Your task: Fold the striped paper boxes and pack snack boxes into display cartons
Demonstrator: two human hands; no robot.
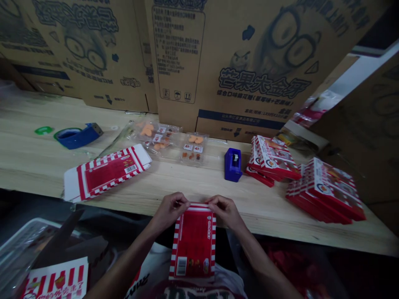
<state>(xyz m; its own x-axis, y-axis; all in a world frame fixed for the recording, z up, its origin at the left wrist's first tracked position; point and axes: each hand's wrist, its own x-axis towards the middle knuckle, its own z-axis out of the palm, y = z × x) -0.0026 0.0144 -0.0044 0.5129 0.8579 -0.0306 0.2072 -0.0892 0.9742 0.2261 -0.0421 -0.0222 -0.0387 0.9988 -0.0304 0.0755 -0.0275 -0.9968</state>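
Note:
A red box with red-and-white striped edges and a barcode is held at the table's front edge, its lower end toward my body. My left hand pinches its upper left corner. The upper right corner is between the fingers and thumb of my right hand. Beyond my hands stands a small blue tape dispenser. To the left lies a stack of flat red-and-white cartons.
Finished-looking striped boxes are piled at the right, with a smaller pile beside them. Clear packs of small orange pieces lie near large cardboard cartons. A blue tape cutter rests at left. A white bin stands below.

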